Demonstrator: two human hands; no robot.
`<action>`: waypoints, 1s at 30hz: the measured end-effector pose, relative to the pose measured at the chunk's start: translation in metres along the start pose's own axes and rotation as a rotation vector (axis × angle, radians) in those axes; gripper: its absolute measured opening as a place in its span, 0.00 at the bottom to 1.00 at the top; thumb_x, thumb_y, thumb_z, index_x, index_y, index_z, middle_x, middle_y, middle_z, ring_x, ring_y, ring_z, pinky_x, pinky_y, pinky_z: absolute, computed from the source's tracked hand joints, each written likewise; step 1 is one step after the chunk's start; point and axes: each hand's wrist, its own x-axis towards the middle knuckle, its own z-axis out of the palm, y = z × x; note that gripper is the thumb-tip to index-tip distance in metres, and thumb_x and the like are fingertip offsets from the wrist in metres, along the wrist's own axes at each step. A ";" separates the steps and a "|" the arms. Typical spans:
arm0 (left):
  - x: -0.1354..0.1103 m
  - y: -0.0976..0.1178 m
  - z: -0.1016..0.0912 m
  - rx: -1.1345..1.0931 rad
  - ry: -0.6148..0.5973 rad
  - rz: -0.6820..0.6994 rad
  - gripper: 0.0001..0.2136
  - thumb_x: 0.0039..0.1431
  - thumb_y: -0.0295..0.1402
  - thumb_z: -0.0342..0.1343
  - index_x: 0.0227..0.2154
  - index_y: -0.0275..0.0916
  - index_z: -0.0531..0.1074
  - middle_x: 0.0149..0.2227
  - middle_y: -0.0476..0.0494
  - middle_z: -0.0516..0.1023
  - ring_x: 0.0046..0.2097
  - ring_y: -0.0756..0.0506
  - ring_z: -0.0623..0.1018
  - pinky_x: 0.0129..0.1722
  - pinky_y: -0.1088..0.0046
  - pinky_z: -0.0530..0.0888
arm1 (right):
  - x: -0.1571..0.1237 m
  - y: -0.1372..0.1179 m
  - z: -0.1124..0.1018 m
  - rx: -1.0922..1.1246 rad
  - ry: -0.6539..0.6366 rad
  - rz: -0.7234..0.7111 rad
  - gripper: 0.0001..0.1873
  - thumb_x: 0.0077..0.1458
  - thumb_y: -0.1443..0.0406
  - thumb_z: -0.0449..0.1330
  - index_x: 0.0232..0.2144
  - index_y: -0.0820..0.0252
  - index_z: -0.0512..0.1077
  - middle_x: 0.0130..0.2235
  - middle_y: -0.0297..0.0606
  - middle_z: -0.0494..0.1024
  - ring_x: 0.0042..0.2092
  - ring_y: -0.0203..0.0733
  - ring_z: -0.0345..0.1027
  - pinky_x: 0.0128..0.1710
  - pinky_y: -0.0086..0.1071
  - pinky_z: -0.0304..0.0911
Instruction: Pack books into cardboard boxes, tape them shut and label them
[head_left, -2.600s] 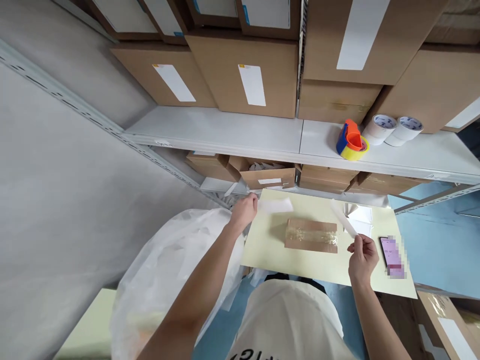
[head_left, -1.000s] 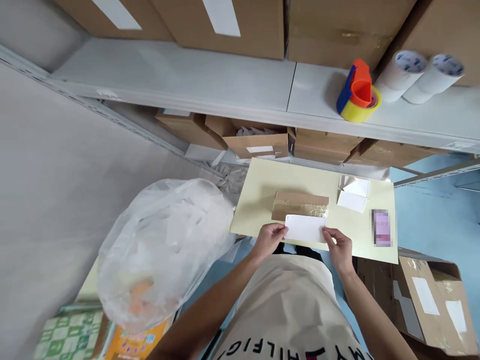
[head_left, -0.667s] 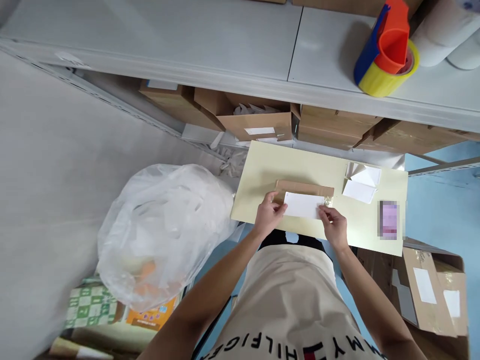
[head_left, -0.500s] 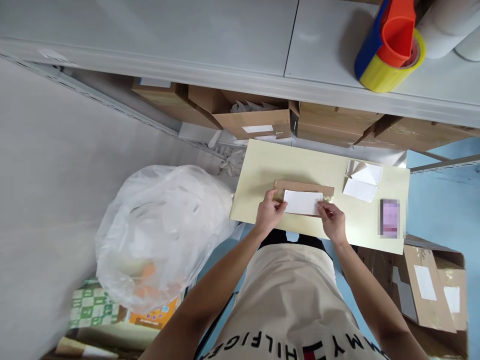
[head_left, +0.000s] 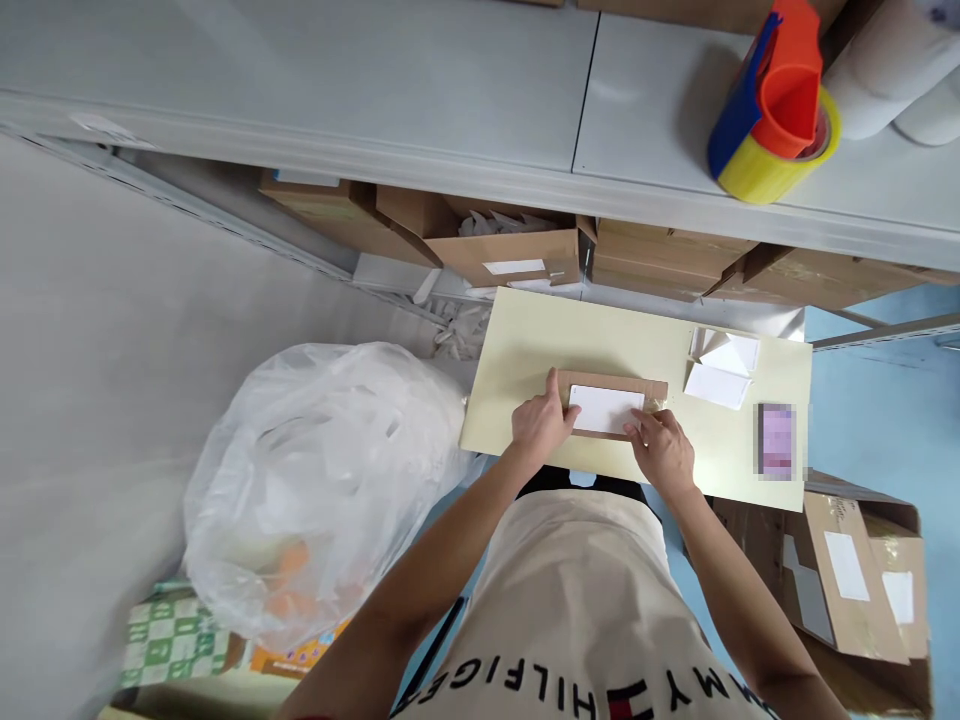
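Observation:
A flat cardboard box (head_left: 615, 384) lies on the pale yellow board in front of me, with a white label (head_left: 606, 409) flat on its upper face. My left hand (head_left: 543, 420) grips the box's left end, its index finger stretched along that end and its thumb on the label's left edge. At the label's lower right corner, my right hand (head_left: 661, 446) has its fingers bent together, touching the paper. The undersides of the fingers are hidden. To the right on the board are several white labels (head_left: 718, 384), one with a folded, raised corner.
The yellow board (head_left: 517, 330) also holds a blurred-out purple item (head_left: 777, 442). A big translucent plastic bag (head_left: 322, 480) bulges at left. Open cartons (head_left: 847, 590) stand at lower right, and more boxes (head_left: 510, 255) under the grey shelf (head_left: 375, 90). A tape dispenser (head_left: 780, 130) sits on top.
The label now lies flatter against the box. My left index finger has straightened along the box's left end, and my right fingers have shifted slightly left onto the label's corner. The view has tilted slightly.

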 end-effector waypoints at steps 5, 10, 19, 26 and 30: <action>-0.003 -0.006 -0.008 0.083 0.103 0.233 0.30 0.60 0.41 0.56 0.62 0.35 0.59 0.45 0.32 0.80 0.49 0.34 0.78 0.44 0.63 0.73 | -0.001 -0.007 -0.003 -0.217 0.067 -0.252 0.21 0.61 0.54 0.56 0.51 0.56 0.75 0.50 0.52 0.74 0.51 0.57 0.67 0.47 0.46 0.62; 0.007 -0.013 0.007 0.141 0.105 0.758 0.33 0.61 0.46 0.53 0.64 0.33 0.59 0.67 0.31 0.61 0.67 0.34 0.60 0.66 0.51 0.54 | 0.004 0.001 0.012 -0.451 -0.059 -0.508 0.32 0.67 0.51 0.44 0.65 0.63 0.59 0.66 0.52 0.62 0.66 0.57 0.54 0.62 0.53 0.50; 0.011 -0.041 0.027 0.293 0.051 1.061 0.40 0.59 0.56 0.50 0.68 0.38 0.51 0.70 0.33 0.51 0.71 0.34 0.50 0.67 0.47 0.42 | -0.021 0.009 0.039 -0.553 -0.017 -0.458 0.41 0.65 0.46 0.42 0.69 0.67 0.47 0.69 0.53 0.53 0.70 0.57 0.46 0.66 0.52 0.46; 0.016 -0.063 0.025 0.255 0.103 1.055 0.37 0.58 0.52 0.55 0.67 0.44 0.56 0.70 0.35 0.54 0.70 0.34 0.54 0.66 0.43 0.44 | -0.043 0.024 0.042 -0.593 -0.055 -0.281 0.36 0.66 0.51 0.43 0.69 0.63 0.47 0.70 0.50 0.51 0.70 0.55 0.47 0.66 0.58 0.44; 0.017 -0.056 0.014 0.148 0.152 0.893 0.31 0.61 0.45 0.55 0.65 0.40 0.60 0.65 0.32 0.63 0.66 0.33 0.62 0.66 0.41 0.46 | -0.039 0.028 0.020 -0.587 -0.053 -0.199 0.35 0.66 0.53 0.46 0.69 0.63 0.50 0.69 0.52 0.55 0.69 0.57 0.49 0.66 0.59 0.43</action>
